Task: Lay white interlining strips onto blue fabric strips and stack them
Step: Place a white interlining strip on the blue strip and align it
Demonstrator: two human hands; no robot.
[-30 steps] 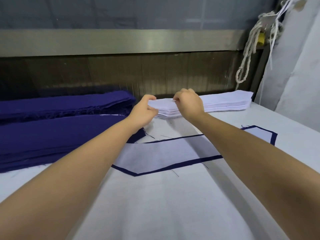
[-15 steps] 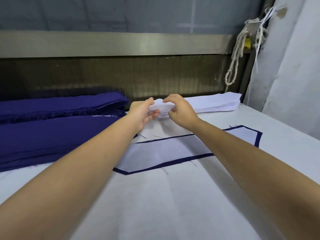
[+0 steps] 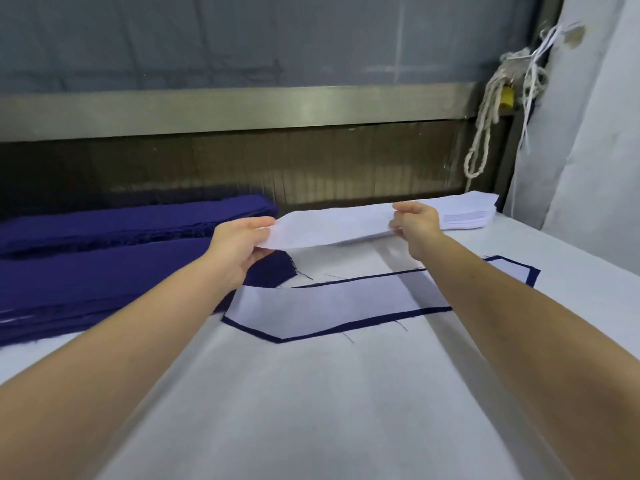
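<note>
Head view. One pair is done: a blue strip (image 3: 415, 313) lies flat on the bench (image 3: 311, 410) with a laid white strip (image 3: 346, 301) centred on it, so only a narrow blue border shows all round. The next piece is in the air. Your left grip (image 3: 239, 247) pinches one end of the lifted interlining strip (image 3: 332, 226) and your right grip (image 3: 415, 225) pinches it further along, thumb over fingers. The strip sags a little between them, its far end lying on the white pile (image 3: 464, 213) at the back right. No fresh blue strip is laid out to receive it, and the blue stacks (image 3: 104, 265) to the left are thick, so I judge you are early in the batch.

The near half of the bench gives open room to bring the strip toward you. The finished pair sits just below your wrists, and a dragging end could shift its white layer. The blue stack's frayed corner is touching or just beside your left grip, so it may snag. Behind the piles, the metal rail (image 3: 242, 105) closes the far side, and a hanging rope (image 3: 483, 133) is near the white pile.
</note>
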